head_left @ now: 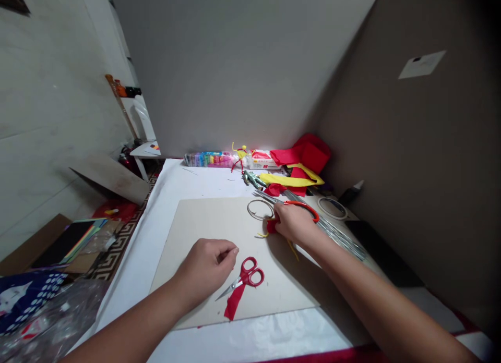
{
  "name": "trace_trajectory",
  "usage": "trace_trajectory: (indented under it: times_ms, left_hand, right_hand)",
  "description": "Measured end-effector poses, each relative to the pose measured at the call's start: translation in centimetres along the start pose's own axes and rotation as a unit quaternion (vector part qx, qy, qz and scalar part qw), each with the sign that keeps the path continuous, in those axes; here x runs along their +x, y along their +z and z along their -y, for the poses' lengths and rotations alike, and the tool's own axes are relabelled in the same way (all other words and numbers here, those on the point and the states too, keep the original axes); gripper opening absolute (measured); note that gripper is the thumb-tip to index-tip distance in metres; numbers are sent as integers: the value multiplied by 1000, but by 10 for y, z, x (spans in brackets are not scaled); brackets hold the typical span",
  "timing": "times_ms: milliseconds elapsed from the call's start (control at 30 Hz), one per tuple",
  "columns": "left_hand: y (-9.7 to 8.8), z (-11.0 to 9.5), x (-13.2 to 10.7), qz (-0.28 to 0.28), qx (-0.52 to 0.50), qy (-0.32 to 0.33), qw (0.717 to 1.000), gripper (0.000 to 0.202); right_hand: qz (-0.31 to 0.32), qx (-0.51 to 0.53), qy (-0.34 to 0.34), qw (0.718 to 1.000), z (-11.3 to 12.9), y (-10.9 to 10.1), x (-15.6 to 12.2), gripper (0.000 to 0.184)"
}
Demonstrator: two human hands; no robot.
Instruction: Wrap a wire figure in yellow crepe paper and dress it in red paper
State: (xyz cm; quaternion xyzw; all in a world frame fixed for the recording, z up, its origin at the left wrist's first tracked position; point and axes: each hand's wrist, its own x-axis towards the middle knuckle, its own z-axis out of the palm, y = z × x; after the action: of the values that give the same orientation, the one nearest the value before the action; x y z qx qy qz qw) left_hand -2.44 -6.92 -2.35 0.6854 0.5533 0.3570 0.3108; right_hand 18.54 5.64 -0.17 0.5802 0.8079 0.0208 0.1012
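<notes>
My left hand [207, 266] rests on a grey cardboard sheet [203, 222] with its fingers curled loosely; nothing shows in them. Small red-handled scissors [245, 278] lie just right of it, beside a red paper scrap [234, 304]. My right hand [293, 222] is farther back at the sheet's right edge, closed on a small red piece [271, 226] with yellow strands. It lies over large orange-handled scissors [301, 205]. A wire ring [259, 209] sits just left of that hand.
Metal wires [340, 235] lie to the right, with a tape roll [332, 207]. Red and yellow paper [303, 165], a bead box [207, 159] and a pipe-cleaner figure [239, 155] stand by the back wall. A brown panel [410, 144] walls the right side. Clutter lies on the floor at left.
</notes>
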Motion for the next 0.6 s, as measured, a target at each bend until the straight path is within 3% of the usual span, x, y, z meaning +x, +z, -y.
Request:
trace_trajectory:
  times_ms: [300,600]
  left_hand:
    - [-1,1,-1,4,-42,-40,998,26]
    - [-1,9,3,-16,-51,-75,996,22]
  right_hand:
    - [6,16,-30,999,-3,-13,-1,23]
    - [74,106,-124,984,-18,-37,10,14]
